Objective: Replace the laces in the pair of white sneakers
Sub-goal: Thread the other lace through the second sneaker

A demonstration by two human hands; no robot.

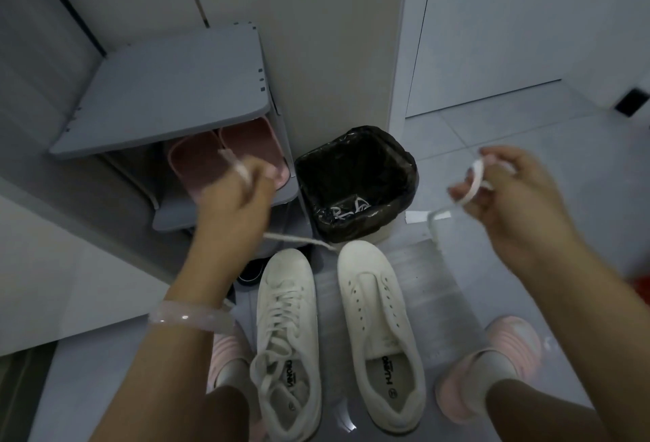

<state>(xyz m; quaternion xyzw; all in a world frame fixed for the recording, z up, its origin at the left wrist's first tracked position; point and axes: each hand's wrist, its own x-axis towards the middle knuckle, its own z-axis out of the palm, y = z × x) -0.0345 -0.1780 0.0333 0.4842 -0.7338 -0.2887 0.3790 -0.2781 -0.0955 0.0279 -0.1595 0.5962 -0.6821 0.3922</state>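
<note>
Your two forearms fill the near view, the left one wearing a pale bangle (191, 316) at the wrist. Between them on the grey floor (492, 167) stand the two white sneakers, toes pointing away from you: the left sneaker (286, 343) is laced, with loose ends lying over its opening, while the right sneaker (381, 332) shows bare eyelets. Your left hand (235, 205) is raised above and beyond the left sneaker, fingers curled round a white lace (242, 169); the hand is motion-blurred, so the exact hold is hard to read. Your right hand (510, 191) is lifted out to the right of the shoes, pinching a loop of the same pale lace between thumb and fingers. A strand runs down from your left hand to just past the toe of the right sneaker. Between your hands, beyond the shoe toes, sits a bin (355, 184) lined with a black bag, some white scraps at its bottom. Beyond your left hand is a grey shoe rack (165, 96) with pink slippers (225, 153) on a lower shelf.
</note>
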